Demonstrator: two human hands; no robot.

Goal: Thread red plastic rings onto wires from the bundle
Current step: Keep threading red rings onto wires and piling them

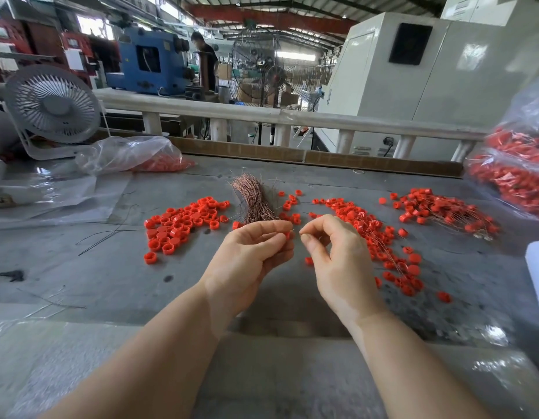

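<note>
Pinching one red ring [289,235] between its fingers [281,228], the left hand [250,252] held it just above the tabletop [111,267], while the right hand [328,252] pressed thumb and forefinger together just beside it, apparently on a wire end too thin to make out, so I judged the two were held close in order to line wire and hole up. The copper wire bundle [256,201] lay just beyond the hands, within easy reach. Loose rings [183,225] lay left in one pile far too many to count, two spreads of rings already on wires [380,237] lay right, and two plastic bags [132,155] held more.
</note>
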